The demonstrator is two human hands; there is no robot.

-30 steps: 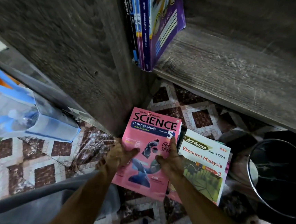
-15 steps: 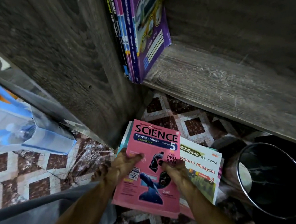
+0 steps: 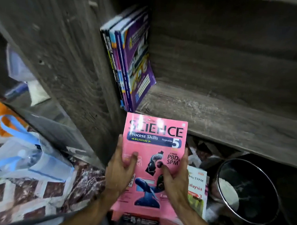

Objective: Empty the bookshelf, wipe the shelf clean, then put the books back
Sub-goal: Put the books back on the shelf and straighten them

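Now both hands, left point(image 3: 120, 171) and right point(image 3: 173, 180), grasp one pink Science workbook point(image 3: 153, 160); roughly four books point(image 3: 131, 60) lean on grey wooden shelf point(image 3: 225, 116) at 12 o'clock.

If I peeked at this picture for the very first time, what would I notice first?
The bright pink Science book jumps out, held up in the middle by the left hand and right hand. Behind it, a few purple and blue books lean against the left wall of the grey wooden shelf. Low on the right sits a shiny black bin on the patterned floor.
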